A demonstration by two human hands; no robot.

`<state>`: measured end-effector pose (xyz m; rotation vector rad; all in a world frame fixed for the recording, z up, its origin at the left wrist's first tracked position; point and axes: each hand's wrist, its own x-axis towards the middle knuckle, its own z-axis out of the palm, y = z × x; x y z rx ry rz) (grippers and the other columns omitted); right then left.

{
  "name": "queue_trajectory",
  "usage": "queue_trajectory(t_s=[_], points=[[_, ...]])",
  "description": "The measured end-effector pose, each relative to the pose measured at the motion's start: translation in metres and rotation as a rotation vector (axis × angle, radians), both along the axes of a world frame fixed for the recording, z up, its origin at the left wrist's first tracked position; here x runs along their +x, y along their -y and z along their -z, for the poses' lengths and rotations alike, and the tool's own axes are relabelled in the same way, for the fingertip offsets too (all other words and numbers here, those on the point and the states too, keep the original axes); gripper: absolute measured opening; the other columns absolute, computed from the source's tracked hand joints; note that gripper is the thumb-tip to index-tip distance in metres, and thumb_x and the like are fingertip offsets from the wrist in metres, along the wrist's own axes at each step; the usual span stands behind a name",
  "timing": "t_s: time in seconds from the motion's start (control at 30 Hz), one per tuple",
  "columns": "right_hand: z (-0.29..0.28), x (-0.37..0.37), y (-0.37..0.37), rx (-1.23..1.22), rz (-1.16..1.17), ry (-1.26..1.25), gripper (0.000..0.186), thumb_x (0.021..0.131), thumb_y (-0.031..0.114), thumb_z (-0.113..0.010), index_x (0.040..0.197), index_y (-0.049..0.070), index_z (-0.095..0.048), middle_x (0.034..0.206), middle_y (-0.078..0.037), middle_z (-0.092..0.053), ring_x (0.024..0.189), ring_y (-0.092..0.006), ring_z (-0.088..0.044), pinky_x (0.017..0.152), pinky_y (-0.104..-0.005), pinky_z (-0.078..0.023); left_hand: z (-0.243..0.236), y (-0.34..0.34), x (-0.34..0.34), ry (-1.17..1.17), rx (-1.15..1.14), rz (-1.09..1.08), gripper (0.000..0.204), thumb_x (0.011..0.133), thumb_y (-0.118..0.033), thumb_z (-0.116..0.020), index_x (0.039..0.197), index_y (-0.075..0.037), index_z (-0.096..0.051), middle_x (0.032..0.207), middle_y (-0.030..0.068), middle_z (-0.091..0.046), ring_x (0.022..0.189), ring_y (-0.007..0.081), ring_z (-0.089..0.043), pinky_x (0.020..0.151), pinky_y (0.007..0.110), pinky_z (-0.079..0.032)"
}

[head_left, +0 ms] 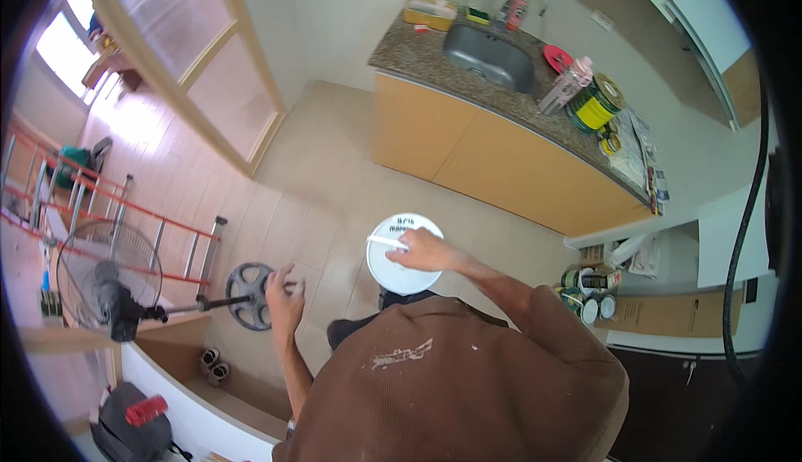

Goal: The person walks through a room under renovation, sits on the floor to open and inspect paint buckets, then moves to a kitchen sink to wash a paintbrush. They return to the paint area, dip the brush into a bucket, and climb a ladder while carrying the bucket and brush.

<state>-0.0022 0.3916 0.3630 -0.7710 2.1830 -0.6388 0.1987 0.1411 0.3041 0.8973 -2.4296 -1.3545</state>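
Bucket (pixel 404 263), one, white, lidded, stands on the floor (pixel 317 178) at twelve o'clock from me; my right hand (pixel 428 251) grips one white stick (pixel 387 242), seemingly; left hand (pixel 284 288) open, at nine.

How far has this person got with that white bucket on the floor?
Early on, it seems. The white bucket still has its lid on. The right hand rests on the lid beside a white stick; the left hand hangs free. The paint cans look untouched.
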Motion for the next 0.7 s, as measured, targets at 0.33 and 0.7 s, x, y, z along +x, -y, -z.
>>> queue_trajectory(t_s=[0.33, 0.7], points=[[-0.182, -0.223, -0.045, -0.337, 0.332, -0.183, 0.050, 0.086, 0.045, -0.061, 0.089, -0.004, -0.069, 0.073, -0.016, -0.067, 0.068, -0.0207, -0.066, 0.064, -0.0340, -0.050, -0.041, -0.125, -0.318, -0.357, -0.073, 0.606, 0.109, 0.057, -0.025, -0.089, 0.143, -0.005, -0.025, 0.133, 0.0231, -0.035, 0.124, 0.0364, -0.038, 0.102, 0.045, -0.038], [-0.209, -0.410, -0.039, -0.084, 0.508, -0.334, 0.045, 0.087, 0.040, -0.062, 0.086, -0.005, -0.068, 0.061, -0.013, -0.059, 0.055, -0.0137, -0.052, 0.055, -0.0326, -0.045, -0.032, -0.121, -0.569, -0.496, 0.000, 0.746, 0.111, 0.062, -0.030, -0.085, 0.145, 0.000, -0.018, 0.122, 0.0213, -0.040, 0.116, 0.0365, -0.041, 0.098, 0.046, -0.039]])
